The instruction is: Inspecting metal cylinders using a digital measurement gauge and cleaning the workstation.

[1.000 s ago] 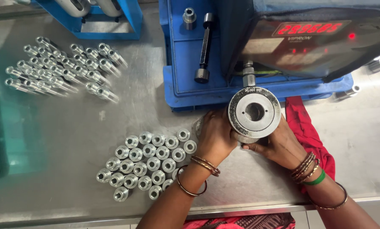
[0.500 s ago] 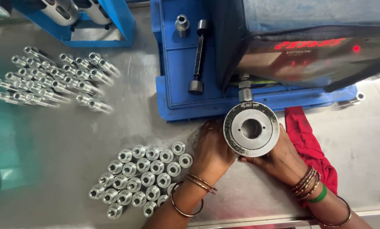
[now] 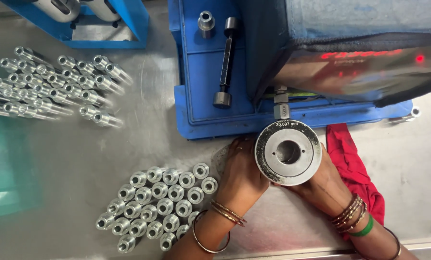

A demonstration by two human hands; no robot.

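Ring: I see a thick steel ring [image 3: 288, 152] with a round hole through its middle, face up, held just off the front edge of the blue base [image 3: 210, 72].
Left hand: my left hand [image 3: 242, 175] is curled against the ring's left side, fingers wrapped underneath; how tightly it grips I cannot tell.
Right hand: my right hand [image 3: 323, 185] cups the ring from below and right, mostly hidden beneath it; its closure I cannot tell.
Probe: a thin metal stem [image 3: 281, 103] drops from the machine [image 3: 350, 53] and meets the ring's far rim.
Left margin: a cluster of short metal bushes [image 3: 157, 207] stands upright just beside the left wrist, little room between.
Far left: long metal pins [image 3: 51, 84] lie in rows, well apart from both hands.
Right margin: a red cloth [image 3: 352, 166] lies under the right wrist.
Near edge: the table [image 3: 80, 159] rim runs close below both forearms.
Open room: bare steel between pins and bushes.
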